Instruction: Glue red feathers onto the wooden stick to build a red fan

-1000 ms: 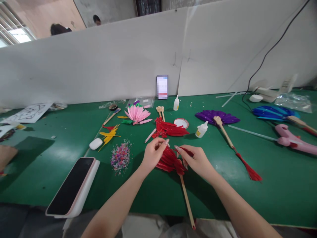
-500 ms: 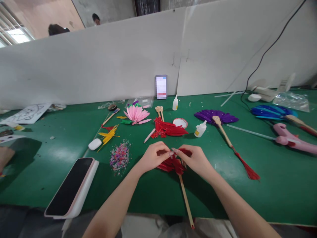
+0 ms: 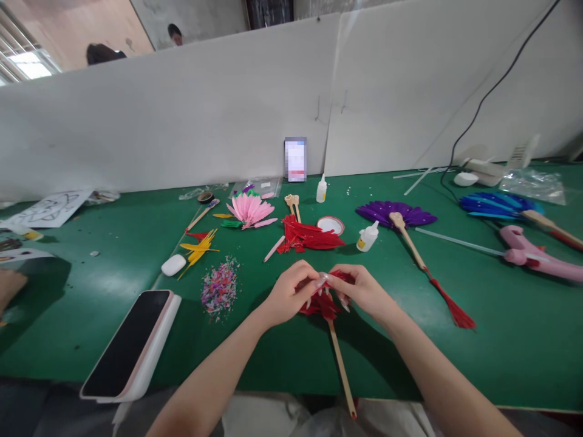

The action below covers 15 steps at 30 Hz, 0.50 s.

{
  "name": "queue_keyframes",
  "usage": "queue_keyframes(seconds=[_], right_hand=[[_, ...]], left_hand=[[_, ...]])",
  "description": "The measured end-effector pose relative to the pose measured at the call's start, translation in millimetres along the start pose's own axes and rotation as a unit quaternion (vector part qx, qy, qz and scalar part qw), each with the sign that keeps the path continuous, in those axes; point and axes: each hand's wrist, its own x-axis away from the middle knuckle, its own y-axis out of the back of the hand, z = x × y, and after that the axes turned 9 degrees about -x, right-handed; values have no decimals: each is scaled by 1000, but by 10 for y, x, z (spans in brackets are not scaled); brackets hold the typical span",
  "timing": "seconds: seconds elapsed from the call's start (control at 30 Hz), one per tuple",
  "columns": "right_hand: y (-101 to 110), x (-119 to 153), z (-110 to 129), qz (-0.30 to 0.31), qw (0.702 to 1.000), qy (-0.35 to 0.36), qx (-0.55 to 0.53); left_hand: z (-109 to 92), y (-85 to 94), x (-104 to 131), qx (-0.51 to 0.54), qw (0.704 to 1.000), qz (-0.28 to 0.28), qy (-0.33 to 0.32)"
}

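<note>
Just in front of me lies a fan of red feathers (image 3: pixel 322 308) on a wooden handle (image 3: pixel 341 367), its handle end towards me. My left hand (image 3: pixel 290 292) and my right hand (image 3: pixel 363 290) meet over the feathers, thumbs and fingertips touching. Both are closed in a pinch on red feather, which shows between and behind the fingers. My hands hide the fan's upper part. Beyond them is a pile of loose red feathers (image 3: pixel 314 235), with a glue bottle (image 3: pixel 367 237) to its right.
A phone (image 3: pixel 127 346) and a heap of coloured chips (image 3: pixel 220 288) lie to the left, behind them yellow feathers (image 3: pixel 200 250) and pink feathers (image 3: pixel 251 210). At right are a purple fan (image 3: pixel 396 215), a blue fan (image 3: pixel 501 205) and a pink glue gun (image 3: pixel 537 255). A co-worker's hand (image 3: pixel 10 288) shows far left.
My fingertips have come together above the red fan, the left hand moving slightly right. The fan's handle stays in place. The co-worker's hand at the left edge has shifted a little.
</note>
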Motion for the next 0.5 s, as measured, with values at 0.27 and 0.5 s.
queue_keyframes(seconds=[0.27, 0.5], right_hand=[[-60, 4, -13, 11, 1000, 3, -10], [-92, 15, 12, -13, 1000, 5, -7]], left_hand=[[49, -103, 45, -73, 987, -121, -70], [87, -19, 15, -102, 976, -191, -30]])
